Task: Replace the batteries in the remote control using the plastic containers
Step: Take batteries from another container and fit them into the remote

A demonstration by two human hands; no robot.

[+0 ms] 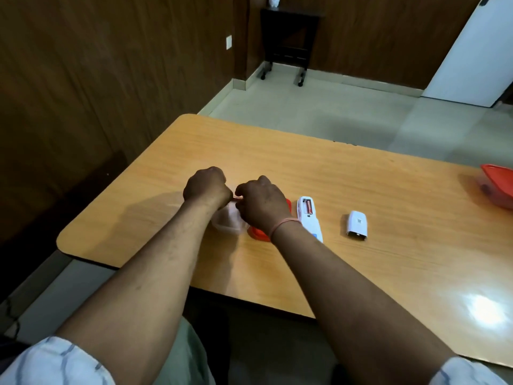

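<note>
A white remote control [309,219] lies face down on the wooden table [361,190] with its battery bay uncovered; one red battery [309,206] sits in the bay. Its white battery cover [358,225] lies to the right. A small clear plastic container [228,221] stands under my hands, with its red lid [258,233] beside it, mostly hidden by my right wrist. My left hand [206,186] and my right hand [262,202] are closed and meet above the container, pinching a thin reddish item [238,199] between them that looks like a battery.
A second clear container with a red lid [497,187] sits at the table's far right edge. The table's near edge runs just above my lap. Beyond it are a tiled floor, wood-panelled walls, a dark wheeled stand [288,37] and a white door [472,51].
</note>
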